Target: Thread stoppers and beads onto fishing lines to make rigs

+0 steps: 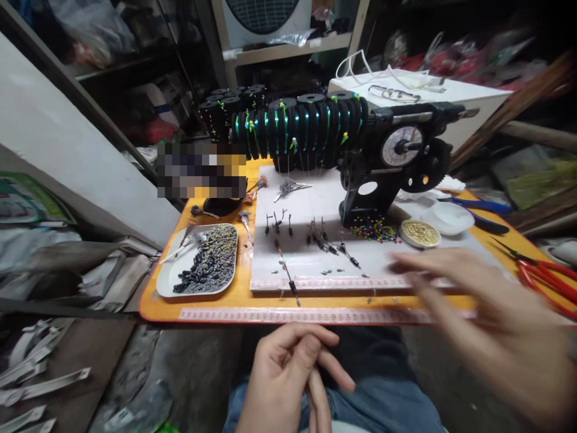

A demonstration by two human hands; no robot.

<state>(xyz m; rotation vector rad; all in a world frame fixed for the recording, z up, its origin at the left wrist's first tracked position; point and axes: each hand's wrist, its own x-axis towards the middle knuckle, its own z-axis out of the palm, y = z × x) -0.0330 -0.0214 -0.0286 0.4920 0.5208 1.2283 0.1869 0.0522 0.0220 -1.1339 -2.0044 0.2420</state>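
Observation:
My left hand (293,373) is above my lap, just below the table's front edge. Its thumb presses against the bent index finger and the other fingers are loosely curled; anything in the pinch is too small to make out. Motion blurs my right hand (478,319) over the right front of the white board (311,192); its thumb and index finger are stretched out and apart, and I see nothing between them. Thin lines with small black tube-shaped pieces (293,287) hang from a row of black spools (297,126) on a geared stand and rest on the board.
A white tray (229,273) of dark little cylinders stands at left. Coloured beads (374,230), a dish of gold-coloured bits (420,233) and a white lid-like dish (448,218) are at right, beside red-handled pliers (541,273) and a blue-handled tool (482,205). Measuring tape (329,315) lines the front edge.

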